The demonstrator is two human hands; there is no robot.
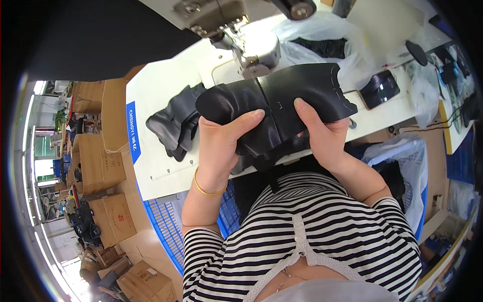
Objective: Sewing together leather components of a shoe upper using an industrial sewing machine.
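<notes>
A black leather piece (282,95), made of two panels joined by a seam down the middle, is held up in front of the sewing machine (241,35). My left hand (221,141) grips its left panel, thumb on top near the seam. My right hand (322,133) grips the right panel, thumb pressed beside a small notch mark. More black material hangs below both hands. A gold bangle (209,190) circles my left wrist.
A stack of black cut pieces (173,126) lies on the white table (156,166) to the left. A dark phone (380,88) and clear plastic bags (327,30) sit to the right. Cardboard boxes (98,161) stand on the left; a blue crate (166,226) is below the table.
</notes>
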